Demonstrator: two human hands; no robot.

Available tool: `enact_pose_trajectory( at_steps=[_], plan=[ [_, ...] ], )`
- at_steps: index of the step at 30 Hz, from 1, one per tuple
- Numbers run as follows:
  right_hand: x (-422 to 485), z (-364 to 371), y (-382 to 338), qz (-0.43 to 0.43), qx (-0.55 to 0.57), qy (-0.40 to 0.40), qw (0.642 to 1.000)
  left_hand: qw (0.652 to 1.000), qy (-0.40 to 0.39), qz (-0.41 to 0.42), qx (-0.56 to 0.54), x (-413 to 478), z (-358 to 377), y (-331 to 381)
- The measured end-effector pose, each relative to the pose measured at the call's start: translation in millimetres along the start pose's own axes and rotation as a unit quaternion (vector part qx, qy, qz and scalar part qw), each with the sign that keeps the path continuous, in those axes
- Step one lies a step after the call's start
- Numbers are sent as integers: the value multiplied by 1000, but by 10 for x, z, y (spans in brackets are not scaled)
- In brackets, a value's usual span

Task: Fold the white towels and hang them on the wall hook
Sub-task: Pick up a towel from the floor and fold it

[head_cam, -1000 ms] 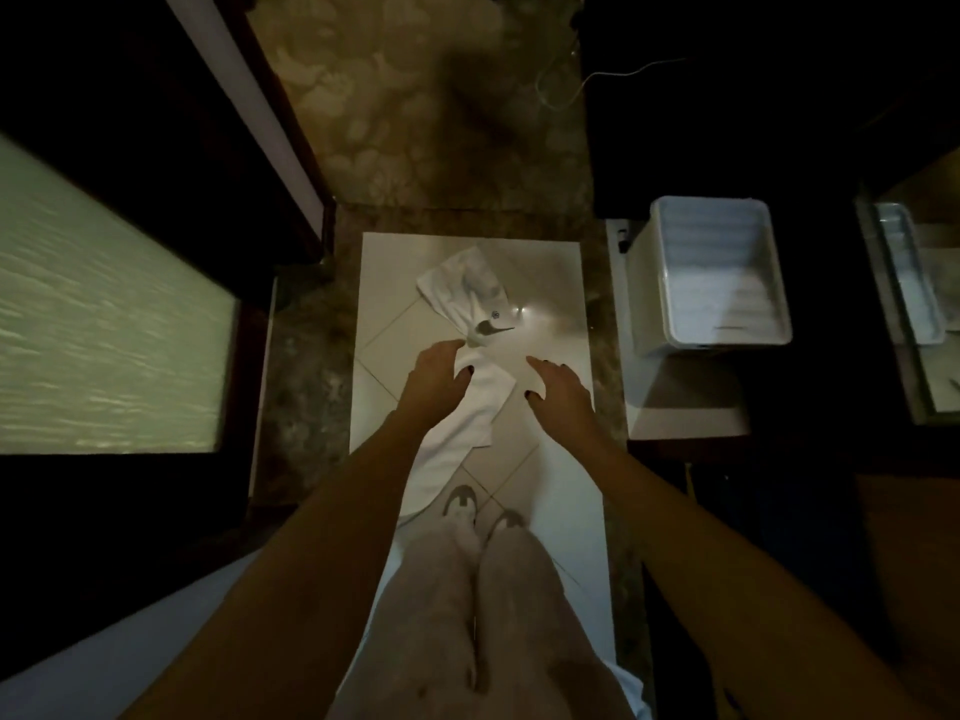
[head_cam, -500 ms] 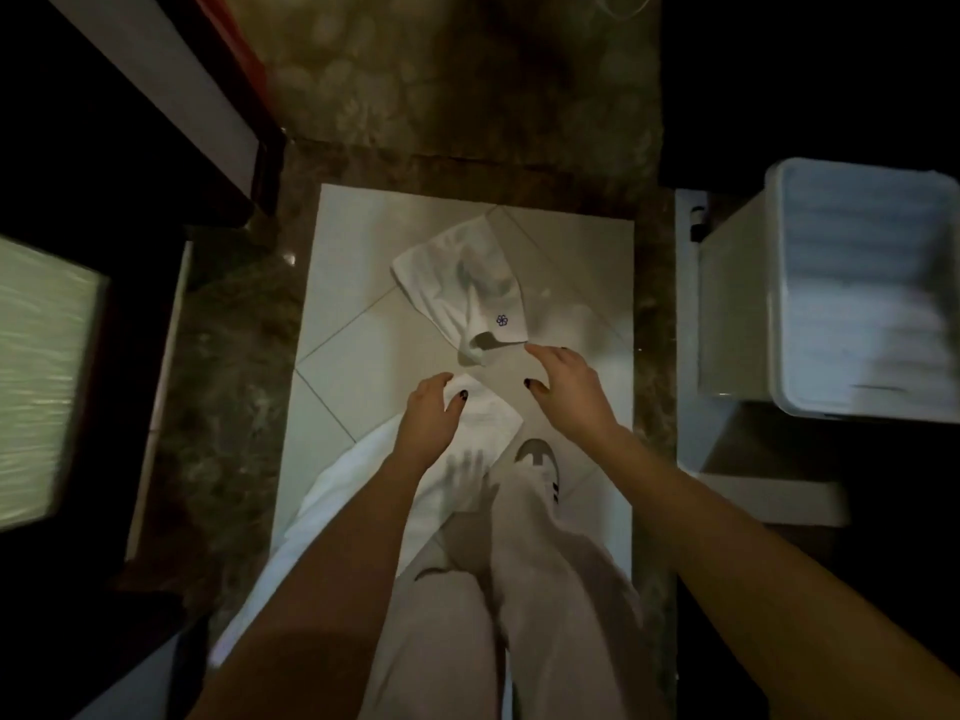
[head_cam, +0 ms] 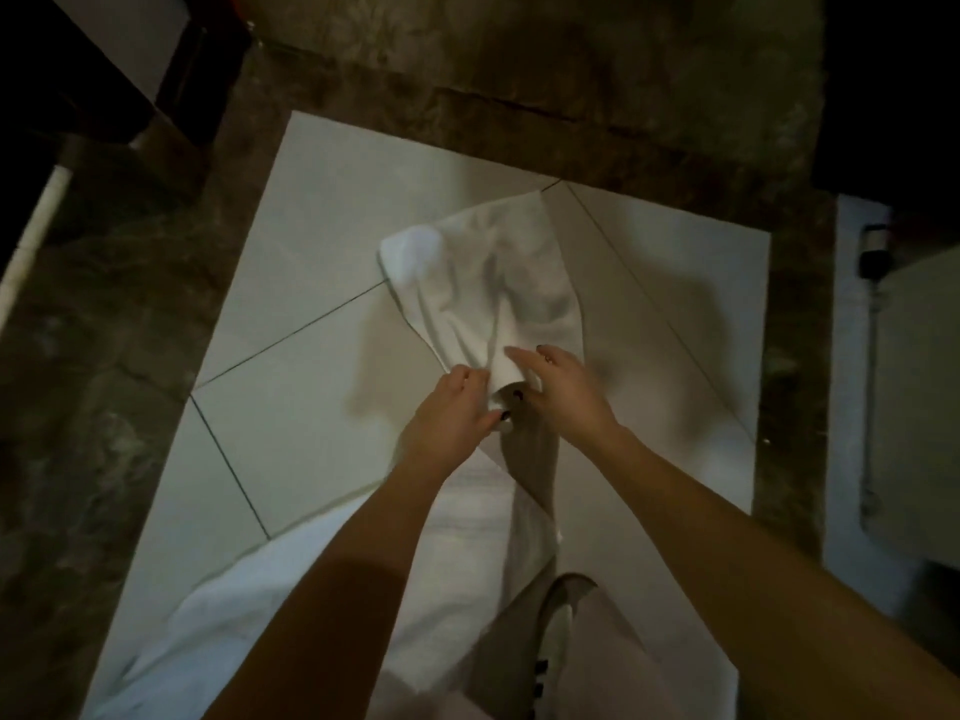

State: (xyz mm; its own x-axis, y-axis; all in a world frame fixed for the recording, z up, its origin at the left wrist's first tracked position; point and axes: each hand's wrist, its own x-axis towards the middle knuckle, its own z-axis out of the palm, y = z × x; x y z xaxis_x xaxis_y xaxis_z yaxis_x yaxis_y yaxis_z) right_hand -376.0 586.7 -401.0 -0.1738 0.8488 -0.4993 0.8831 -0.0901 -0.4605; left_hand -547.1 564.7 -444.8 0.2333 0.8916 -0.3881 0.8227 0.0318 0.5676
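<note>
A crumpled small white towel (head_cam: 483, 283) lies on the pale floor tiles (head_cam: 322, 252). My left hand (head_cam: 452, 415) has its fingers curled round the towel's near corner. My right hand (head_cam: 563, 392) reaches in beside it, and its outstretched fingers touch the same near edge. A second, longer white towel (head_cam: 291, 605) trails from under my left forearm toward the lower left. No wall hook is in view.
Dark marble flooring (head_cam: 119, 387) borders the pale tiles. A white bin (head_cam: 914, 407) stands at the right edge, and a dark door frame (head_cam: 104, 85) fills the upper left. My shoe (head_cam: 558, 631) and trouser leg are at the bottom.
I have leaned down toward the floor. Both hands moved forward from the long towel's end to the small towel's near edge, and my left hand has taken hold of its corner.
</note>
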Motion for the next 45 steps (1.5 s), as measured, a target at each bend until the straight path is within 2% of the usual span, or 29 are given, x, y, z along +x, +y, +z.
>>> enact_pose_trajectory(
  at_steps=[4, 8, 12, 21, 24, 28, 33, 35, 40, 43, 45],
  plan=[
    [137, 119, 133, -50, -37, 67, 996, 999, 37, 29, 25, 98, 93, -145],
    [-17, -89, 89, -85, -38, 53, 994, 993, 22, 106, 47, -37, -234, -129],
    [-516, -480, -171, -67, -7, 70, 995, 991, 25, 123, 51, -267, -859, 201],
    [-2388, -2004, -1231, 2, 76, 146, 986, 977, -30, 192, 87, -1266, -2761, 1754],
    [-3110, -2589, -1641, 47, 102, 165, 980, 977, -57, 200, 46, -1850, -3453, 2342],
    [-4155, -3238, -2219, 80, 117, 143, 980, 973, -104, 204, -29, -2790, -4268, 2966],
    [-5470, -3731, -2920, 96, 108, 133, 981, 955, -194, 225, -7, -3789, -5054, 3502],
    [-5964, -3844, -3134, 115, 110, 132, 978, 953, -191, 236, -7, -4080, -5314, 3630],
    [-7160, -3695, -3374, 178, 203, 252, 929, 965, -104, 218, -100, -4783, -5616, 3803],
    [-7715, -3461, -3448, 230, 231, 311, 893, 960, -76, 269, -36, -5134, -5535, 3963],
    [-8023, -3285, -3498, 264, 249, 370, 855, 953, -44, 300, -8, -5343, -5422, 4122]
  ],
)
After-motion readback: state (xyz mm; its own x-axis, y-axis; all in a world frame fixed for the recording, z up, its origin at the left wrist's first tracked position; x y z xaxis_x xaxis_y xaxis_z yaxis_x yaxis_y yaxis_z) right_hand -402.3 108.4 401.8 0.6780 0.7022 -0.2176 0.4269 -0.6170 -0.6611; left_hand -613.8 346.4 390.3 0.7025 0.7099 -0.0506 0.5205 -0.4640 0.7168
